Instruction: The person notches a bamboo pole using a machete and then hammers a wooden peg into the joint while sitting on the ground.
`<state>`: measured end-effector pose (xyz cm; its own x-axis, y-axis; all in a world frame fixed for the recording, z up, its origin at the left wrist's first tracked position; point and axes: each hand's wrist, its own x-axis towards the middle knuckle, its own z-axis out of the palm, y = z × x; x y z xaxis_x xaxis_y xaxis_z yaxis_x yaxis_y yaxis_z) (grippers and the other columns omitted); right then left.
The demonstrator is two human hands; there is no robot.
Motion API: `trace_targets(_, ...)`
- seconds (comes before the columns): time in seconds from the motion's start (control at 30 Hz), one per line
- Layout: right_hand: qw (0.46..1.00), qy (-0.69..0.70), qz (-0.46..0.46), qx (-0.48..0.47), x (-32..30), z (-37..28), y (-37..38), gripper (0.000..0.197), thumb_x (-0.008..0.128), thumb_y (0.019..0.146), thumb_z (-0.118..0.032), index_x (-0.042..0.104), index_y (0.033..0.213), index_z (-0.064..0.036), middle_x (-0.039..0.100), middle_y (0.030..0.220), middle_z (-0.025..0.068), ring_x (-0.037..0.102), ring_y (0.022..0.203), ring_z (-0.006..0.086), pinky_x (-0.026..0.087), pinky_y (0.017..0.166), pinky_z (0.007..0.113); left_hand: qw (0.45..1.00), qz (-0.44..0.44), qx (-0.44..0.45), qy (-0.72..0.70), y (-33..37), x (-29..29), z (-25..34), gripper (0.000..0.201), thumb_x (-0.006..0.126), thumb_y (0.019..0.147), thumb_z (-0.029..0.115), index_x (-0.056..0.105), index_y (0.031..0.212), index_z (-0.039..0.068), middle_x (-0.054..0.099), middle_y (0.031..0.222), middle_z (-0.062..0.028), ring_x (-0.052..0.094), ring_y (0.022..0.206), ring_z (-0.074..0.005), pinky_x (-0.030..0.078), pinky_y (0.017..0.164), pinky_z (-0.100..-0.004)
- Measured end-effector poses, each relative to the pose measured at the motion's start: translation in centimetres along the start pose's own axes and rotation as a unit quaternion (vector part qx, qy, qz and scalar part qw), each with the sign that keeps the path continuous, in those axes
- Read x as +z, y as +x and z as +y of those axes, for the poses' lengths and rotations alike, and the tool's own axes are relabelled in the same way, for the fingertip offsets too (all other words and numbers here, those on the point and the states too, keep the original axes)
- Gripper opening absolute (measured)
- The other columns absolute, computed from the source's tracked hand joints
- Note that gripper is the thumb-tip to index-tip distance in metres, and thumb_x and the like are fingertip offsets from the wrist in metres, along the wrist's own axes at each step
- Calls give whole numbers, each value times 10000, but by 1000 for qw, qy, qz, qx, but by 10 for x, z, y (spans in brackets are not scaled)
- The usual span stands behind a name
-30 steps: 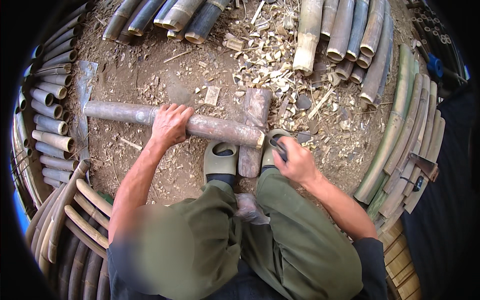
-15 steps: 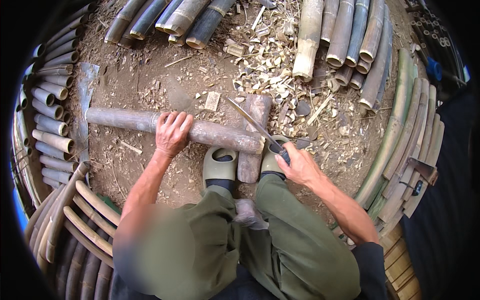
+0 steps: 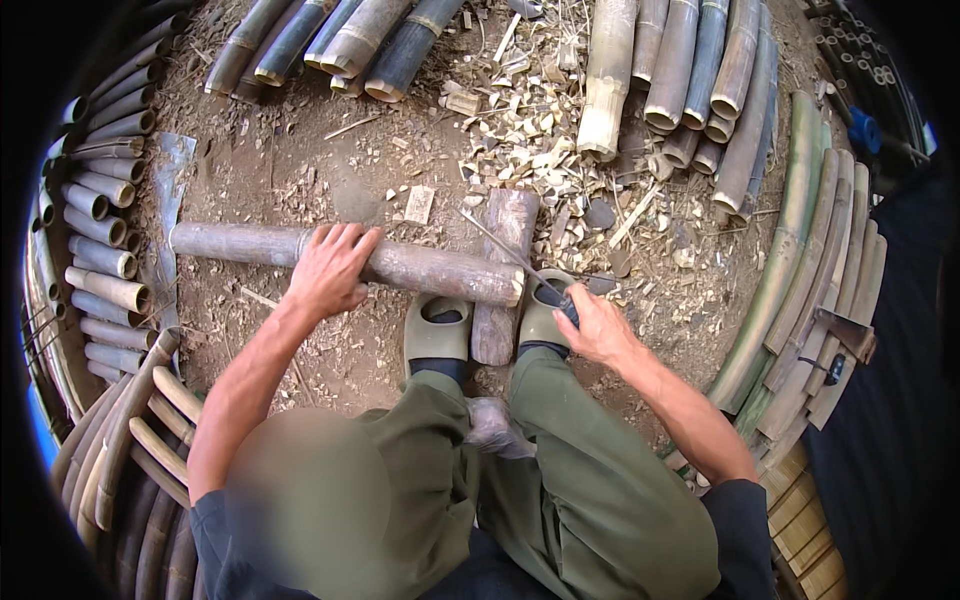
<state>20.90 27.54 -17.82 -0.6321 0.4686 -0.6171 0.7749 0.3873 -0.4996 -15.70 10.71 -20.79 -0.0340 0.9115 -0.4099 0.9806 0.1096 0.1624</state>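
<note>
A thick, grey-brown bamboo pole [image 3: 430, 270] lies crosswise in front of my feet. Its pale cut right end rests on a short wooden block [image 3: 495, 332]. Over the pole's middle, my left hand [image 3: 332, 265] is closed, fingers wrapped across the top. My right hand [image 3: 600, 325] grips the dark handle of a long knife [image 3: 497, 243]. The blade points up and left, just beyond the pole's right end and over the block, seen nearly edge-on. Whether blade and bamboo touch, I cannot tell.
Olive clogs [image 3: 437, 335] flank the block. Wood chips [image 3: 530, 140] litter the dirt beyond. Bamboo poles [image 3: 690, 60] are stacked at far right, more at far left and along the left side. Split bamboo strips [image 3: 800, 260] with a hatchet-like blade [image 3: 845, 335] lie at right.
My left hand has turned on the pole and my left forearm has swung outward to the left. The knife blade has rolled from showing its flat to nearly edge-on.
</note>
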Motion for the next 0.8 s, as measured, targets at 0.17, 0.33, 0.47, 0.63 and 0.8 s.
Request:
trace_targets(0.17,991,79,69,-82,-23,-42,-11,363,626,960,-276,532,1172,4,677,900,251,690,805,450,567,708,485,995,-97,-11,-26,20,-2,-16,616,845,587,260,611,1120,59,538,1093,-118,562,1117,-304,492,986,-437)
trace_targets(0.33,970,41,137,-198,-17,-43,-22,356,642,956,-278,532,1133,10,674,814,237,697,716,422,562,594,459,994,-89,-1,-65,20,6,-21,503,797,594,226,606,1032,73,658,1001,-137,665,976,-321,562,855,-436)
trace_targets(0.47,995,-68,22,-75,-20,-18,-5,317,630,959,-250,503,1099,4,664,752,246,690,680,435,563,572,483,994,-95,-13,-58,26,4,-21,559,788,583,222,614,1096,84,704,995,-132,676,976,-320,555,887,-429)
trace_targets(0.63,952,103,160,-242,-35,-77,-29,353,655,949,-257,516,1113,23,665,800,204,691,653,385,548,553,437,994,-89,-11,-62,16,10,-20,548,782,590,225,615,1093,84,702,995,-132,675,979,-330,552,888,-437)
trace_targets(0.8,993,-82,47,-68,-7,-12,-2,325,641,947,-239,513,1105,15,670,775,255,687,700,440,550,571,480,995,-89,0,-47,23,12,-18,598,788,610,238,623,1169,101,709,1015,-121,686,973,-312,563,901,-427)
